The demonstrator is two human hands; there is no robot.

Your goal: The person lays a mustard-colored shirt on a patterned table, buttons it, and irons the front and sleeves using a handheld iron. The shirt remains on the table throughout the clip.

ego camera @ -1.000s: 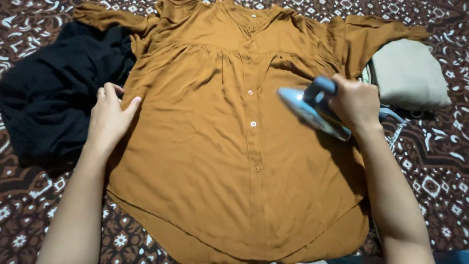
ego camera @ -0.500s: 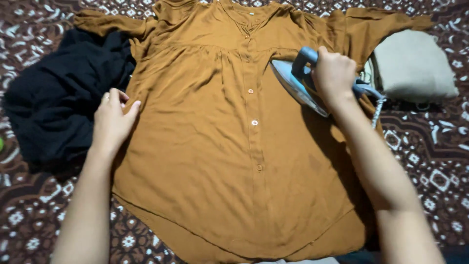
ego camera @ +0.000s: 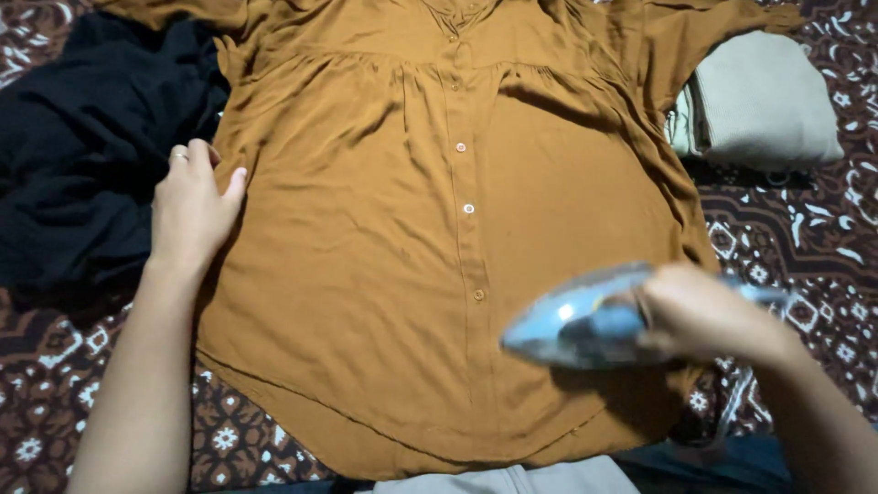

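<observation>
Two hands are at work here, both mine. Nearest to me, at the bottom edge, a pale grey cloth [ego camera: 512,478] lies just below the hem of the brown blouse [ego camera: 384,274]. My right hand [ego camera: 709,316] wraps the handle of the blue iron [ego camera: 585,320], fingers curled tight around it. The iron is blurred, its nose pointing left, and it sits over the lower right part of the blouse, just right of the button line. I cannot tell whether its sole touches the cloth.

The blouse lies spread flat, front side up, on a dark patterned rug [ego camera: 786,238] with white motifs. Its button row [ego camera: 466,209] runs up the middle, from near the hem to the collar at the top of the view. Gathers fan out below the yoke.

My left hand [ego camera: 192,206] rests palm down on the left edge of the blouse, about halfway up. Its fingers lie close together and flat, the thumb out to the right on the brown cloth. A ring [ego camera: 180,156] shows on one finger. The fingertips reach onto a black garment [ego camera: 87,174], which lies crumpled to the left and touches the blouse.

Farther off, at the upper right, a folded beige cloth [ego camera: 768,105] sits on the rug, just beside the right sleeve of the blouse.
</observation>
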